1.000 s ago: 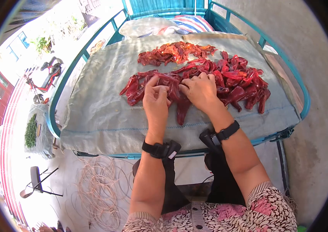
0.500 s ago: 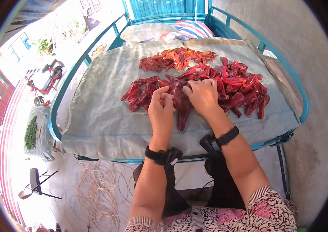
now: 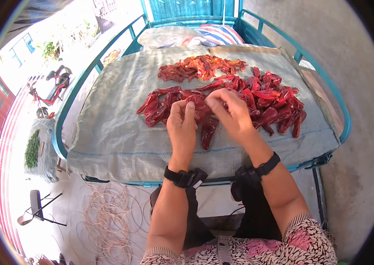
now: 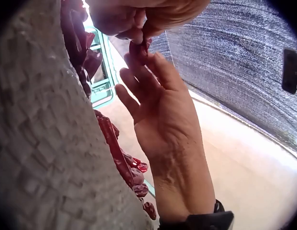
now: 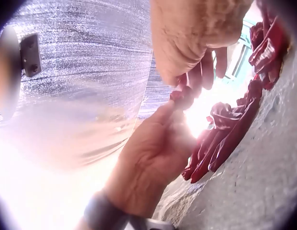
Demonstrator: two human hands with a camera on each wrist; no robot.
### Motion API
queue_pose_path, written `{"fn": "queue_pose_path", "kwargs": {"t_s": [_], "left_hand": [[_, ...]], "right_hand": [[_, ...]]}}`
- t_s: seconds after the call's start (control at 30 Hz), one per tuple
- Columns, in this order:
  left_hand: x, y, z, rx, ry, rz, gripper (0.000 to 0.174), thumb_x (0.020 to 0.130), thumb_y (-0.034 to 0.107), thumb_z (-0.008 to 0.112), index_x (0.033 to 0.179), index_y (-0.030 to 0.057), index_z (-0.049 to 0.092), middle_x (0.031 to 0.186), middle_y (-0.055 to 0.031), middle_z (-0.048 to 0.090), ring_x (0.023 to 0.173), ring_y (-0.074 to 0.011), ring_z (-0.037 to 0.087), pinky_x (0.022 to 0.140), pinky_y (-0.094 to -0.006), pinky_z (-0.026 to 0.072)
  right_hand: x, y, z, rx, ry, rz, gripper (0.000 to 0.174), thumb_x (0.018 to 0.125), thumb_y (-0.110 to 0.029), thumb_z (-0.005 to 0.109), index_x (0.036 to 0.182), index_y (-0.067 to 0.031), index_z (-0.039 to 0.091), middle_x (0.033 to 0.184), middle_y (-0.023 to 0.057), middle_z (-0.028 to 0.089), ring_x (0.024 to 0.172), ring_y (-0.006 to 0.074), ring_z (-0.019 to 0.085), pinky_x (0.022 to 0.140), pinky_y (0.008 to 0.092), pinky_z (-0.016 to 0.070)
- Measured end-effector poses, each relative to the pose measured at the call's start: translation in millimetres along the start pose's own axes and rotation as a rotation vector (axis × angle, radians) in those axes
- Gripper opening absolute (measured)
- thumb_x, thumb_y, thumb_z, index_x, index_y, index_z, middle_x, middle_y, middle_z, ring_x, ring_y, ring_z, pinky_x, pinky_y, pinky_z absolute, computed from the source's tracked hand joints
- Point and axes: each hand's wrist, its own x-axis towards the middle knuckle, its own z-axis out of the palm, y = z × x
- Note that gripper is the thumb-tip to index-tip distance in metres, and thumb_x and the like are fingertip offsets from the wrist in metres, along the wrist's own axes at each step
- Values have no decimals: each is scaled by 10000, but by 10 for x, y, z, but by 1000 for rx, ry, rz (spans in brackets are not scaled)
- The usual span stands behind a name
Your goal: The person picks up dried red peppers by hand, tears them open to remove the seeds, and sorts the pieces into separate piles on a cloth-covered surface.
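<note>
My left hand (image 3: 182,128) pinches a dark red dried pepper (image 4: 139,48) between thumb and fingers, above the front of the pile. Close by on the right, my right hand (image 3: 235,112) has its thumb and fingertips bent onto the same pepper, pinching its end. In the right wrist view, a small part of the pepper (image 5: 181,97) shows where the fingertips of both hands meet; the hands cover much of the rest. Glossy whole red peppers (image 3: 270,99) spread behind and to the right, with more peppers (image 3: 156,108) to the left.
Flattened orange-red pepper pieces (image 3: 202,67) form a separate heap farther back. A woven grey sheet (image 3: 107,128) covers the bed of a teal cart with side rails (image 3: 78,92). Sacks (image 3: 171,37) lie at the back. Coiled strips (image 3: 109,216) lie on the ground near a folding chair (image 3: 37,205).
My right hand has lifted from the pile and come back, its fingers curling toward the left hand. The left hand has closed its thumb and fingers on a pepper.
</note>
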Motion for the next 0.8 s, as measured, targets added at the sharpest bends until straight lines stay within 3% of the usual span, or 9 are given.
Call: {"fn": "queue_pose_path", "kwargs": {"t_s": [0.03, 0.13, 0.17, 0.3, 0.4, 0.53, 0.63, 0.8], "left_hand": [[25, -12, 4, 20, 12, -14, 231, 1029, 215, 591, 1067, -11, 623, 728, -2, 601, 568, -46, 487, 493, -217, 388], [76, 12, 30, 32, 53, -37, 251, 1026, 192, 587, 1145, -27, 614, 768, -23, 638, 566, -55, 497, 494, -221, 406], [74, 41, 56, 10, 65, -33, 266, 1023, 184, 589, 1175, -33, 608, 785, -33, 653, 568, -59, 504, 496, -222, 414], [92, -14, 8, 34, 25, -12, 319, 1008, 133, 584, 1275, -39, 575, 855, -77, 696, 596, -72, 547, 508, -225, 447], [107, -55, -12, 71, 44, -23, 291, 997, 101, 578, 1257, -30, 588, 868, -84, 699, 620, -71, 568, 512, -221, 453], [111, -51, -46, 44, 65, -24, 216, 990, 98, 573, 1174, -6, 622, 847, -59, 687, 631, -71, 576, 513, -230, 463], [109, -17, -85, 36, 60, -54, 195, 992, 115, 580, 1144, 3, 629, 824, -45, 673, 646, -67, 578, 512, -226, 463], [95, 22, -96, 79, 48, -8, 202, 997, 130, 590, 1145, -2, 630, 798, -26, 648, 664, -70, 572, 559, -229, 465]], "right_hand": [[45, -11, -69, -125, 28, -8, 166, 888, -188, 696, 998, -69, 662, 950, 83, 691, 881, 318, 626, 803, 421, 493], [145, 185, -95, -595, 76, -22, 155, 849, -166, 703, 985, -98, 673, 1026, 74, 679, 1008, 303, 603, 876, 444, 463], [160, 225, -95, -657, -19, 64, 181, 810, -152, 705, 989, -128, 703, 1075, 63, 666, 1095, 296, 559, 931, 455, 427], [250, 560, 84, -774, -119, -134, 216, 797, -126, 650, 981, -153, 761, 1040, 68, 666, 1108, 317, 543, 940, 471, 409], [333, 724, 181, -850, -202, -232, 207, 798, -124, 636, 955, -158, 766, 1034, 73, 666, 1112, 312, 540, 943, 463, 405], [371, 796, 216, -779, -314, -234, 150, 785, -133, 647, 886, -163, 754, 999, 38, 673, 1090, 286, 545, 934, 449, 401], [426, 709, 98, -768, -254, -288, 82, 780, -127, 658, 840, -149, 710, 940, 28, 682, 1042, 279, 573, 922, 448, 404], [376, 267, -119, -577, -146, 31, 59, 836, -147, 670, 887, -118, 659, 854, 64, 703, 875, 297, 646, 866, 455, 436]]}}
